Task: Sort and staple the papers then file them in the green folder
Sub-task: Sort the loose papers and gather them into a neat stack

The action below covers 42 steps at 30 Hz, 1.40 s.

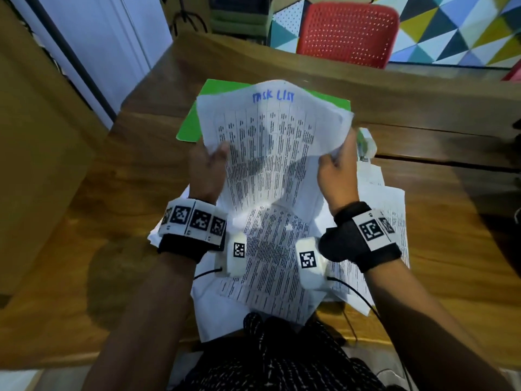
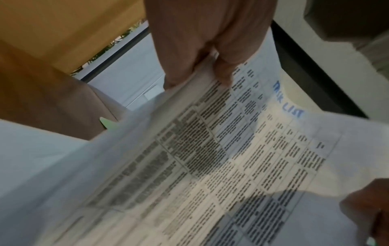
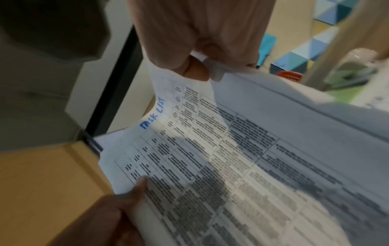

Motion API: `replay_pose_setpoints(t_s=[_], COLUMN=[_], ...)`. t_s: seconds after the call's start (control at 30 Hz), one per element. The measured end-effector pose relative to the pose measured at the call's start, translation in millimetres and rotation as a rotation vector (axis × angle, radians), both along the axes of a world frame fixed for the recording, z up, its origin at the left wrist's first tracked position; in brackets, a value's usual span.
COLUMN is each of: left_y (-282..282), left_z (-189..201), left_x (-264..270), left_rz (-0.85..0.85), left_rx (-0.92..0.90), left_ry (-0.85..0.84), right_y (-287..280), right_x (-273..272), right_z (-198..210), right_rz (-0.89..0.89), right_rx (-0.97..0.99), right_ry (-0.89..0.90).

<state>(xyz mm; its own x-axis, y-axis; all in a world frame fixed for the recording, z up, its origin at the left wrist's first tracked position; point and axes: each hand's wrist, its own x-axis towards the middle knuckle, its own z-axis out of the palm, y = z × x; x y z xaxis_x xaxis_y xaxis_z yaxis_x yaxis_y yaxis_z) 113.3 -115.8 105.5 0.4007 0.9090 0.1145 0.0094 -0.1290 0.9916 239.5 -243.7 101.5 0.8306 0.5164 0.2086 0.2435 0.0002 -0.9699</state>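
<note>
Head view, nearest first: dark patterned clothing [image 1: 282, 359] at the bottom edge, two forearms reaching forward over the wooden table [image 1: 135, 170], banded at the wrists with black straps and white marker tags. Below the wrists, loose printed papers [image 1: 270, 258] spread flat and overlapping on the tabletop, some hanging past the near edge. Lifted above them, a thin sheet [image 1: 270, 142] headed "TASK LIST" in blue, densely printed in a table, bowed and curling at the top. Left hand [image 1: 207, 167] gripping its left edge, thumb on the printed face, fingers curled behind. Right hand [image 1: 338, 170] pinching the right edge, paper crumpled in the pinch. Just beyond the right hand, a pale stapler [image 1: 366, 145] on the table, blurred. Farther back, flat green folder [image 1: 191, 119] partly hidden behind the raised sheet, bare wood to its left and right. Beyond the table's far edge, a red perforated plastic chair [image 1: 346, 32] against a wall of coloured triangles [image 1: 456, 26].
</note>
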Motion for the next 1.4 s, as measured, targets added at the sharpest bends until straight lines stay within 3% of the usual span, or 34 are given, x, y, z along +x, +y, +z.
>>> replay_pose_setpoints(t_s=[0.17, 0.3, 0.4, 0.53, 0.73, 0.9, 1.0, 1.13, 1.2, 1.4], left_y=[10.3, 20.0, 17.3, 11.7, 48.9, 117.5, 162.4, 202.5, 214.0, 221.3], left_z=[9.1, -4.6, -31.6, -52.9, -26.6, -20.7, -43.8, -80.1, -94.9, -124.4], left_x=[-6.8, -8.3, -9.5, -13.4, -28.1, -69.8, -101.6, -140.7, -154.6, -168.1], left_rz=[-0.082, -0.206, -0.362, -0.349, -0.156, 0.012, 0.085, 0.134, 0.115, 0.101], left_rx=[0.043, -0.009, -0.078, -0.12, -0.147, -0.065, -0.104, -0.162, -0.216, -0.294], left_ry=[-0.212, -0.127, -0.008, 0.093, 0.101, 0.303, 0.412, 0.615, 0.715, 0.807], right_y=[-5.0, -11.1, -9.7, 1.3, 40.7, 100.6, 130.5, 158.5, 167.8, 177.6], right_x=[3.0, 3.0, -0.9, -9.4, -23.2, -70.3, -110.1, -150.4, -164.1, -186.3], right_z=[24.8, 20.5, -5.6, -29.5, -17.8, -38.2, -55.2, -67.9, -72.0, -100.0], right_rz=[-0.014, -0.031, -0.058, -0.087, -0.125, 0.107, 0.245, 0.293, 0.296, 0.292], right_rx=[0.196, 0.266, 0.129, -0.095, -0.07, -0.416, -0.594, -0.785, -0.892, -1.051], right_ry=[0.092, 0.178, 0.235, 0.21, 0.212, 0.202, 0.234, 0.217, 0.164, 0.075])
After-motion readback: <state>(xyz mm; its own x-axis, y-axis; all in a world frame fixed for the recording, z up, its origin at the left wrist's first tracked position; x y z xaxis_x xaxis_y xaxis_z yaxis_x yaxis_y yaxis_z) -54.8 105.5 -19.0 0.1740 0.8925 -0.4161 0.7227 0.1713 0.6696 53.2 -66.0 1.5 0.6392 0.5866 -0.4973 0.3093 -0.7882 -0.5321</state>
